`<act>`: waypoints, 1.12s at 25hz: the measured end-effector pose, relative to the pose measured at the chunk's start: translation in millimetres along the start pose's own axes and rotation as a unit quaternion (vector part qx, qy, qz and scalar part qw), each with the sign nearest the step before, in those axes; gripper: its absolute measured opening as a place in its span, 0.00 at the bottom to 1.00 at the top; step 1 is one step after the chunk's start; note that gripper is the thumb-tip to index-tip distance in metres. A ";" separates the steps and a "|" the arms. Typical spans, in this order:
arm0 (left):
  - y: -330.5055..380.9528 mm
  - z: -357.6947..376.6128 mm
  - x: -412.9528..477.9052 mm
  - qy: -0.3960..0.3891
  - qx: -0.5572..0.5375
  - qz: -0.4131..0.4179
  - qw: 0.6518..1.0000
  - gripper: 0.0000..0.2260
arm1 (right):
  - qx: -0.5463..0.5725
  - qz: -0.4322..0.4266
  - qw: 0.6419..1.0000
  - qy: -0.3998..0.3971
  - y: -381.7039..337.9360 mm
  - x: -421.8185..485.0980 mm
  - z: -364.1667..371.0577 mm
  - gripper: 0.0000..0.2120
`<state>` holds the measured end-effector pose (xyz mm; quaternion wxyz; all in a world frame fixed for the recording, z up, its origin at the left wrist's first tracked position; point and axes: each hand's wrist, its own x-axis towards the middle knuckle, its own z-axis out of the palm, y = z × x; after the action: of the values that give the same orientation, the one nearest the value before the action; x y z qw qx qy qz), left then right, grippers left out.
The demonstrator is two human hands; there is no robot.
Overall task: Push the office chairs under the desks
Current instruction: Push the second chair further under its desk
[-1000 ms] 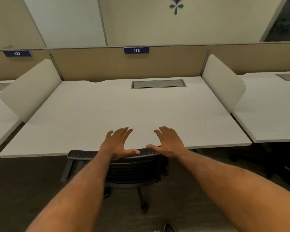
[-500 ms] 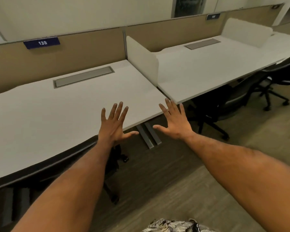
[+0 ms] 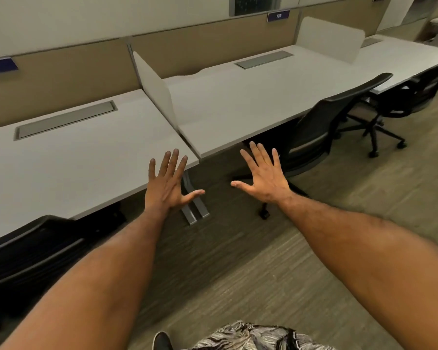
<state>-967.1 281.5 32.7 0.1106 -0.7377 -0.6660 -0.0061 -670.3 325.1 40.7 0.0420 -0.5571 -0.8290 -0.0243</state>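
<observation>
Left hand [image 3: 168, 183] and right hand [image 3: 264, 176] spread, empty. Next chair [image 3: 321, 127] stood right of divider [image 3: 154, 84], backrest outside tabletop [image 3: 250, 97]. Risk: off-centre push could swivel chair into tabletop edge.

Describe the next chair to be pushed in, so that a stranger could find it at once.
Find the second white desk, right of the nearest divider panel. The black chair stands at its front edge, beyond the right hand. Its back leans over the desktop, unlike the farther chair.
</observation>
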 end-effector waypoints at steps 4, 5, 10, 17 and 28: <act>57.7 -11.1 42.5 0.002 0.001 0.012 1.000 0.50 | 0.009 0.010 1.000 0.016 73.3 5.4 -8.6 0.49; 71.1 -13.3 56.2 0.001 -0.005 0.017 1.000 0.49 | 0.009 0.014 1.000 0.017 91.0 8.1 -9.3 0.49; 125.7 -4.1 143.4 0.008 -0.016 0.041 0.999 0.49 | 0.009 0.037 0.999 0.013 178.3 40.8 -8.1 0.52; 181.4 2.0 293.2 0.018 -0.032 0.032 0.999 0.50 | -0.008 0.042 0.999 0.007 291.3 131.3 -20.3 0.52; 252.5 -61.9 446.3 0.102 0.017 -0.036 0.994 0.47 | 0.002 0.002 0.996 0.087 477.3 260.0 -82.4 0.49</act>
<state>-659.8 686.5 123.8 0.1903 -0.7065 -0.6776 -0.0744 -322.7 738.0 144.7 0.1153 -0.5542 -0.8212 -0.0715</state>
